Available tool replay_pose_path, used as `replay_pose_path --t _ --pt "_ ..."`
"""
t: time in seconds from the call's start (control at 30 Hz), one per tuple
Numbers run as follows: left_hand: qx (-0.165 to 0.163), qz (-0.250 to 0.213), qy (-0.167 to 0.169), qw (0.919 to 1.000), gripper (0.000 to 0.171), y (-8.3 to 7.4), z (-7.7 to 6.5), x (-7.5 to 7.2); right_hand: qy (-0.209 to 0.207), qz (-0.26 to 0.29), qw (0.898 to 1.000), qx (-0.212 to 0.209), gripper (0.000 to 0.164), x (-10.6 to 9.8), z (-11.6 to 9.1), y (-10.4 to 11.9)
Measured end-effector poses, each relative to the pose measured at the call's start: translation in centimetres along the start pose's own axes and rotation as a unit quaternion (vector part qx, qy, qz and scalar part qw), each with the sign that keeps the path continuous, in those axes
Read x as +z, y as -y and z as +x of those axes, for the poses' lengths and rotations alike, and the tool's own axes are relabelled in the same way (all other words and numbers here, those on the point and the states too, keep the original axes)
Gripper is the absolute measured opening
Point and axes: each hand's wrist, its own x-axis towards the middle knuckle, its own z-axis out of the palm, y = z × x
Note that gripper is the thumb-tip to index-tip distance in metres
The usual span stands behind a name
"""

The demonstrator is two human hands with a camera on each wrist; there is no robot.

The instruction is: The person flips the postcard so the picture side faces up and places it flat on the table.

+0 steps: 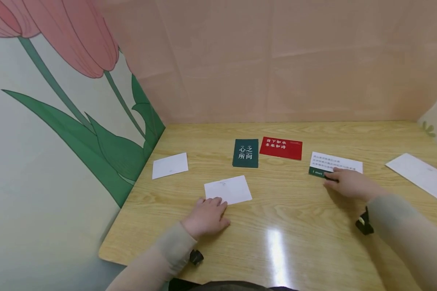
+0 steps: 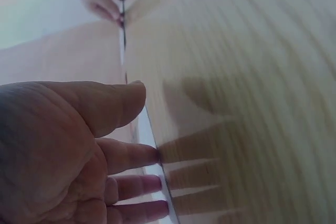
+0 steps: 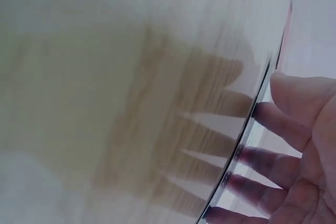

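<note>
My left hand (image 1: 206, 218) rests its fingertips on the near edge of a white card (image 1: 228, 189) that lies flat on the table. In the left wrist view the fingers (image 2: 131, 186) reach out over the card's edge, and the thumb stands apart from them. My right hand (image 1: 354, 184) touches a white card with printed lines and a green strip (image 1: 336, 160), partly covering its lower right. Seen from the right wrist, the fingers (image 3: 273, 166) are spread along that card's edge, with the thumb held off it.
A dark green card (image 1: 245, 153) with white characters and a red card (image 1: 281, 148) lie side by side at the back of the wooden table (image 1: 160, 226). One white card (image 1: 170, 165) lies at far left, another (image 1: 422, 176) at far right. A pink cloth (image 1: 269, 60) hangs behind.
</note>
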Motion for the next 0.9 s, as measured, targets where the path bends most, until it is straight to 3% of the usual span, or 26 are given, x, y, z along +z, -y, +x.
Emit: replay_pose_path --t 0.2,0.5,0.9 --pt "0.035 -0.006 0.008 0.9994 0.059 -1.3 0.6 -0.3 0.016 0.007 1.0 0.022 0.054 -0.3 0.8 -1.7" --pt "0.09 0.016 0.007 0.9958 0.059 -4.0 1.8 -0.2 0.022 0.02 0.999 0.023 0.053 -1.1 1.9 -3.7" --pt "0.139 0.027 0.017 0.9897 0.059 -6.3 2.7 -0.3 0.037 0.032 0.998 0.024 0.056 -2.0 3.1 -4.8"
